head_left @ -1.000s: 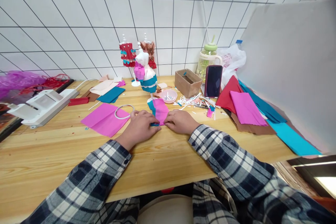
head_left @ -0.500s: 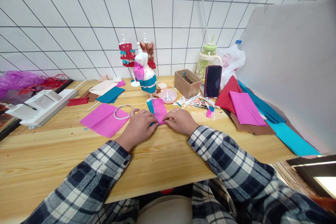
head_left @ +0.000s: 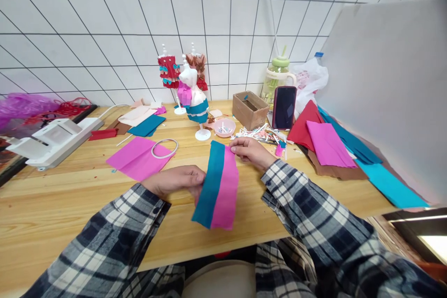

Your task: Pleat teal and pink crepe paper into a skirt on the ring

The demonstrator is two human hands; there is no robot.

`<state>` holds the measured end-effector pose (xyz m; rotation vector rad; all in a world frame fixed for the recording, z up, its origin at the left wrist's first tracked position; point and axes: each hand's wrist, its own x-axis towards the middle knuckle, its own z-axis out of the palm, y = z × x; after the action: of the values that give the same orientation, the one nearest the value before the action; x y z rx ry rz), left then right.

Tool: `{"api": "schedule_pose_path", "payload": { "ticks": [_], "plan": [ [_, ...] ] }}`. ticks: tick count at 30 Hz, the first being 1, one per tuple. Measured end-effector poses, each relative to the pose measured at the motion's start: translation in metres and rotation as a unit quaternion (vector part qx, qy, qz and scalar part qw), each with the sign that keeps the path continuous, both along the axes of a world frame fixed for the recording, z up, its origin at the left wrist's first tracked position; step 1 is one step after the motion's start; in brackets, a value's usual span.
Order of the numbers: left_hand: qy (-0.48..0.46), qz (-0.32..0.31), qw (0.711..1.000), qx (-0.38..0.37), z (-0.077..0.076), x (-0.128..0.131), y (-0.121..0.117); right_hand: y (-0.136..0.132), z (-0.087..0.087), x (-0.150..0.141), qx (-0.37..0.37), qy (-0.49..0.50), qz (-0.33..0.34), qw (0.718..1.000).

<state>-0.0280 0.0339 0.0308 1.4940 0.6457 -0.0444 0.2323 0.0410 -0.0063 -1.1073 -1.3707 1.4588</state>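
A strip of crepe paper (head_left: 222,186), teal on its left half and pink on its right, is held up over the wooden table. My left hand (head_left: 178,181) grips its left edge, thumb in front and the other fingers partly hidden behind the paper. At its upper right corner my right hand (head_left: 252,151) pinches the pink side. Just behind stands a small white dress form (head_left: 190,79) wearing a white and teal skirt with a pink piece at its side. A flat pink paper sheet (head_left: 136,158) lies to the left, with a white ring (head_left: 165,148) partly on it.
Two more dressed forms stand behind, one in red (head_left: 169,72). A pink dish (head_left: 224,127), white paper scraps (head_left: 256,134), a cardboard box (head_left: 250,110), a phone (head_left: 283,108) and a green-lidded jug (head_left: 277,77) are farther back. Folded coloured papers (head_left: 330,144) lie right, a power strip (head_left: 56,142) left.
The two-coloured paper has been lifted off the table and turned upright, showing its teal and pink halves. My left hand moved down and left; my right hand moved slightly up and right.
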Motion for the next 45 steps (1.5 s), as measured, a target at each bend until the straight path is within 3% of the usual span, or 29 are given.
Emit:
{"api": "schedule_pose_path", "payload": {
  "ticks": [2,4,6,7,8,10,14,18,29,38,45],
  "plan": [
    [0.049,0.003,0.998,0.03,-0.002,-0.009,0.01,0.001,-0.003,-0.002,0.033,-0.086,0.01,0.996],
    [0.112,0.078,0.978,0.158,-0.01,-0.014,0.023,0.002,-0.007,-0.006,0.061,-0.171,0.02,0.983],
    [0.135,0.202,0.912,0.33,-0.02,-0.013,0.032,0.002,-0.011,-0.009,0.078,-0.239,0.031,0.967],
    [0.125,0.225,0.879,0.401,-0.025,-0.01,0.035,0.003,-0.012,-0.01,0.088,-0.264,0.035,0.96],
    [0.113,0.226,0.853,0.456,-0.029,-0.005,0.037,0.003,-0.014,-0.011,0.099,-0.282,0.039,0.954],
    [0.1,0.186,0.829,0.518,-0.035,0.006,0.037,0.003,-0.016,-0.012,0.121,-0.309,0.047,0.942],
    [0.106,0.111,0.827,0.541,-0.036,0.023,0.037,0.005,-0.017,-0.013,0.14,-0.338,0.057,0.929],
    [0.096,0.079,0.83,0.543,-0.035,0.027,0.043,0.007,-0.017,-0.011,0.142,-0.34,0.06,0.928],
    [0.101,0.081,0.821,0.556,-0.042,0.025,0.045,0.009,-0.016,-0.011,0.148,-0.357,0.06,0.92],
    [0.121,0.087,0.802,0.578,-0.042,0.027,0.039,0.005,-0.015,-0.015,0.249,-0.412,0.038,0.876],
    [0.116,0.08,0.784,0.604,-0.042,0.026,0.035,0.005,-0.016,-0.013,0.256,-0.407,0.035,0.876]
  ]
}}
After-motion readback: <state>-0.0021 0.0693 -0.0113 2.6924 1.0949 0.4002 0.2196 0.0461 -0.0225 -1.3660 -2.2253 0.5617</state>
